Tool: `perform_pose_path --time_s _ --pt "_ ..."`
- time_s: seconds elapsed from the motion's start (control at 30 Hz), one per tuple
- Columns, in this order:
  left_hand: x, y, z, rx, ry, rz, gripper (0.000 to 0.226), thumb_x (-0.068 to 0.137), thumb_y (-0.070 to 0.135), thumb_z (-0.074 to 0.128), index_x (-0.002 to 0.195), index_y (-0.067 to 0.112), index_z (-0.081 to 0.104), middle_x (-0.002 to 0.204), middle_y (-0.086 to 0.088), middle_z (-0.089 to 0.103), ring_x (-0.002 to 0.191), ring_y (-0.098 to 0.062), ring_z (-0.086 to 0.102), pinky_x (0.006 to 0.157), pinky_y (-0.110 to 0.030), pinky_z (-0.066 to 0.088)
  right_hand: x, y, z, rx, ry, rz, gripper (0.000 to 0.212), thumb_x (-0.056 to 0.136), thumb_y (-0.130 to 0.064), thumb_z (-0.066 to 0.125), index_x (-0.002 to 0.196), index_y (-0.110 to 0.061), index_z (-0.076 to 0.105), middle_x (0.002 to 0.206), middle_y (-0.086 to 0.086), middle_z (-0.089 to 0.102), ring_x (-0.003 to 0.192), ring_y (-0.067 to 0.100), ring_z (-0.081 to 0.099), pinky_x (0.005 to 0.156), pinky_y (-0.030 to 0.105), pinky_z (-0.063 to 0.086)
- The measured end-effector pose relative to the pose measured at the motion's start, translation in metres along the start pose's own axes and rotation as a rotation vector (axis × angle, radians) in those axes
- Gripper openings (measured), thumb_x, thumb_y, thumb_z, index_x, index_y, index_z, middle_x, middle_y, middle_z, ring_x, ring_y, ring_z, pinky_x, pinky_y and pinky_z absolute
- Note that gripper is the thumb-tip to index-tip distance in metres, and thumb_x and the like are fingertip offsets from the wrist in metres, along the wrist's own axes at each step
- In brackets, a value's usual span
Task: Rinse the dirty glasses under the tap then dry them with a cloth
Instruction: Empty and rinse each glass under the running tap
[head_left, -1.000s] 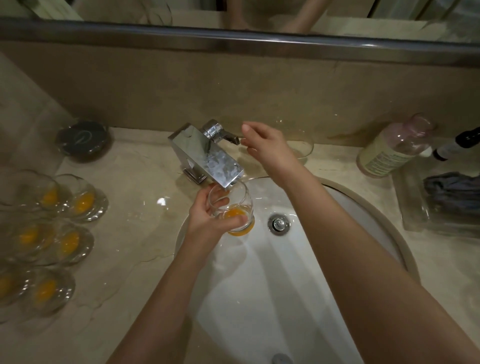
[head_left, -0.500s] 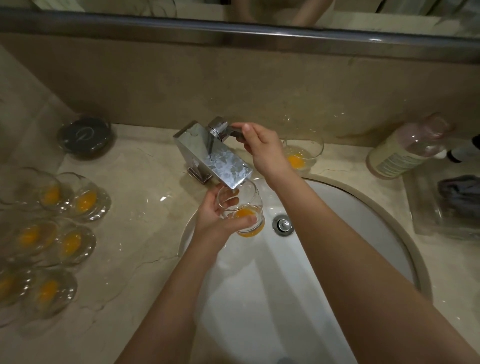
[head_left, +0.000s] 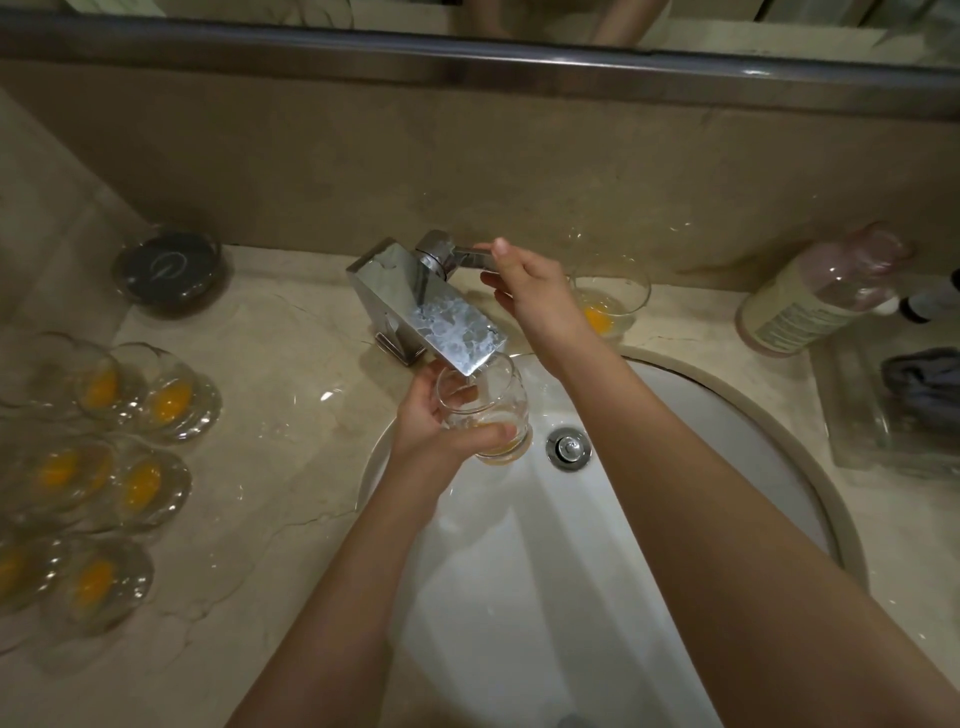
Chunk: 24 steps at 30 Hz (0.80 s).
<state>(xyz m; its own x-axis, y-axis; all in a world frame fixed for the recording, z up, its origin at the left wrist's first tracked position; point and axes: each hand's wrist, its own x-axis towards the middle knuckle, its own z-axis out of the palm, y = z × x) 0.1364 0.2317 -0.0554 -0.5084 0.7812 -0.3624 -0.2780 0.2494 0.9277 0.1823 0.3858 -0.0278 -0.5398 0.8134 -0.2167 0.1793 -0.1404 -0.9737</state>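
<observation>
My left hand (head_left: 434, 423) grips a clear glass (head_left: 493, 410) with orange residue at its bottom, holding it right under the spout of the square chrome tap (head_left: 426, 312) over the white sink (head_left: 701, 415). A thin stream of water runs from the spout into the glass. My right hand (head_left: 530, 286) holds the tap's lever (head_left: 467, 257), thumb above and fingers below. Several more dirty glasses (head_left: 130, 452) with orange dregs stand on the counter at the left. Another dirty glass (head_left: 610, 301) stands behind my right wrist.
A grey cloth (head_left: 922, 376) lies in a clear tray (head_left: 883, 431) at the right edge. A pinkish bottle (head_left: 815, 296) lies beside it. A dark round dish (head_left: 169, 273) sits at the back left. The drain plug (head_left: 570, 448) is in the basin's middle.
My right hand has closed on the tap lever and water has started running into the glass. The orange residue in the glass looks more diluted. My left hand has kept the glass under the spout.
</observation>
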Motion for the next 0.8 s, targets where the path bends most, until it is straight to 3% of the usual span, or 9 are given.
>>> perform_pose_path --time_s 0.07,0.23,0.33,0.43,0.57,0.67,0.73,0.8 --pt "0.001 -0.001 -0.001 0.003 -0.003 -0.004 0.082 0.036 0.024 0.085 0.114 0.021 0.059 0.114 -0.01 0.068 0.101 -0.017 0.067 0.08 -0.028 0.055 -0.011 0.004 -0.001 0.022 0.043 0.009 0.042 0.102 -0.037 0.043 0.13 -0.01 0.058 0.126 0.003 0.062 0.119 0.016 0.058 0.107 0.036 0.043" --pt "0.001 0.001 0.0 0.024 -0.009 0.01 0.081 0.047 0.004 0.081 0.123 0.013 0.054 0.107 -0.005 0.067 0.094 -0.015 0.068 0.077 -0.026 0.055 -0.06 0.032 -0.011 0.064 0.086 0.045 0.039 0.101 -0.039 0.044 0.129 -0.016 0.059 0.125 -0.003 0.062 0.118 0.011 0.058 0.107 0.033 0.042" --pt "0.003 0.001 0.001 0.045 -0.01 0.023 0.083 0.045 0.008 0.084 0.122 0.013 0.054 0.111 -0.006 0.068 0.099 -0.019 0.069 0.081 -0.031 0.055 -0.084 0.048 -0.012 0.174 0.065 0.123 0.037 0.102 -0.037 0.043 0.122 -0.014 0.064 0.121 0.004 0.068 0.113 0.016 0.063 0.102 0.033 0.047" --pt "0.005 0.0 0.004 0.034 -0.023 0.032 0.091 0.038 0.019 0.086 0.123 0.015 0.055 0.114 -0.002 0.068 0.101 -0.015 0.069 0.081 -0.028 0.055 -0.098 0.058 -0.01 0.357 -0.03 0.254 0.039 0.103 -0.043 0.035 0.113 -0.024 0.068 0.114 0.002 0.072 0.105 0.015 0.068 0.091 0.032 0.053" --pt "0.01 -0.006 0.006 0.014 -0.055 0.022 0.095 0.034 0.026 0.085 0.123 0.019 0.055 0.118 -0.009 0.067 0.104 -0.023 0.069 0.083 -0.037 0.057 -0.103 0.068 -0.012 0.676 -0.151 0.478 0.055 0.098 -0.056 0.033 0.13 -0.018 0.058 0.128 0.014 0.064 0.115 0.033 0.063 0.084 0.041 0.058" --pt "0.011 -0.01 0.002 0.017 -0.09 0.015 0.099 0.036 0.027 0.087 0.129 0.024 0.053 0.125 -0.009 0.064 0.113 -0.026 0.064 0.096 -0.045 0.053 -0.109 0.076 -0.013 0.859 -0.086 0.473 0.043 0.097 -0.04 0.047 0.126 -0.01 0.058 0.134 0.022 0.057 0.119 0.041 0.058 0.077 0.042 0.06" --pt "0.009 -0.008 0.0 0.167 -0.073 0.064 0.096 0.041 0.031 0.089 0.129 0.026 0.054 0.125 0.0 0.062 0.116 -0.016 0.06 0.095 -0.032 0.052 -0.113 0.085 -0.016 0.875 -0.039 0.413 0.032 0.096 -0.03 0.051 0.121 -0.012 0.061 0.137 0.02 0.054 0.115 0.039 0.06 0.075 0.04 0.06" --pt "0.008 -0.006 -0.005 0.359 -0.02 0.16 0.076 0.048 0.029 0.091 0.116 0.028 0.059 0.121 0.009 0.058 0.11 -0.002 0.056 0.082 -0.018 0.047 -0.114 0.093 -0.019 0.818 0.012 0.354 0.027 0.101 -0.025 0.047 0.12 -0.015 0.063 0.139 0.018 0.052 0.104 0.032 0.065 0.075 0.039 0.059"
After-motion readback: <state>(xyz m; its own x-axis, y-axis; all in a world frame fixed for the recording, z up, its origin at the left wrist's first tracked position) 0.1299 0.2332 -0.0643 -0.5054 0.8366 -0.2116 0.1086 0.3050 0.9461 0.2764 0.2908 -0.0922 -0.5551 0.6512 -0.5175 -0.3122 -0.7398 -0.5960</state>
